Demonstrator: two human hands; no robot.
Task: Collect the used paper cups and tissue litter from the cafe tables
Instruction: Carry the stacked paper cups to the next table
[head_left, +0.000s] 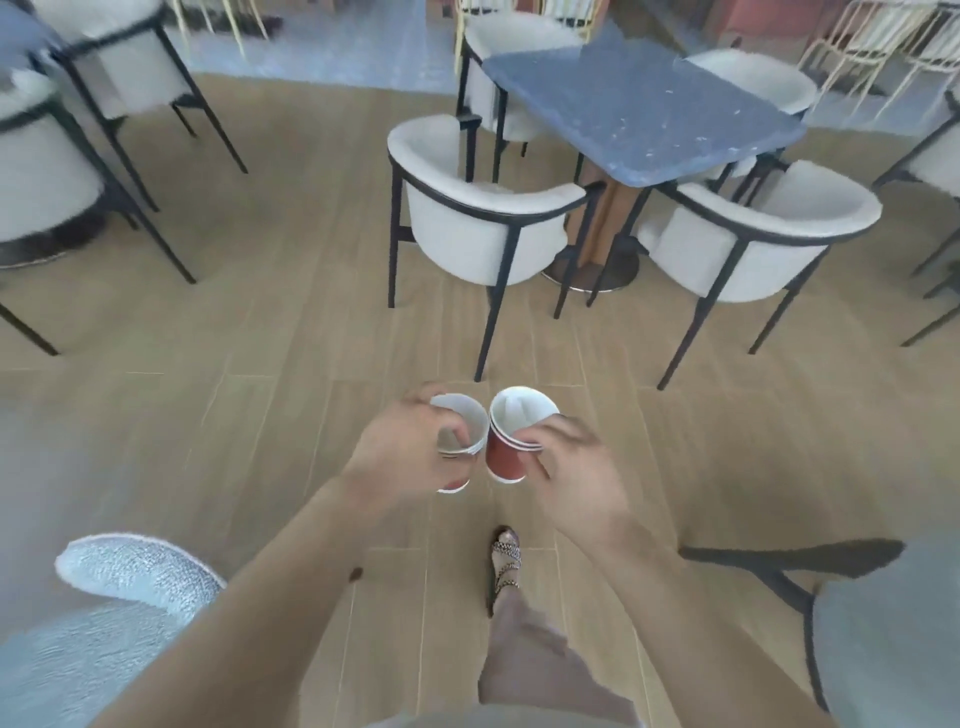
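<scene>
I hold paper cups in both hands above the wooden floor, at the middle of the head view. My left hand (410, 447) grips a stack of red paper cups (457, 415) with white insides, its fingers reaching over the rim. My right hand (576, 467) grips a second stack of red cups (506, 454) by the rim, thumb inside. The two stacks almost touch side by side. No tissue shows in either hand.
A blue speckled table (639, 109) stands ahead at the right, ringed by white armchairs (467, 223) with black frames. More white chairs (47, 171) fill the far left. A shiny pale surface (130, 571) lies at bottom left, a dark chair (883, 623) at bottom right. My sandalled foot (506, 556) is below.
</scene>
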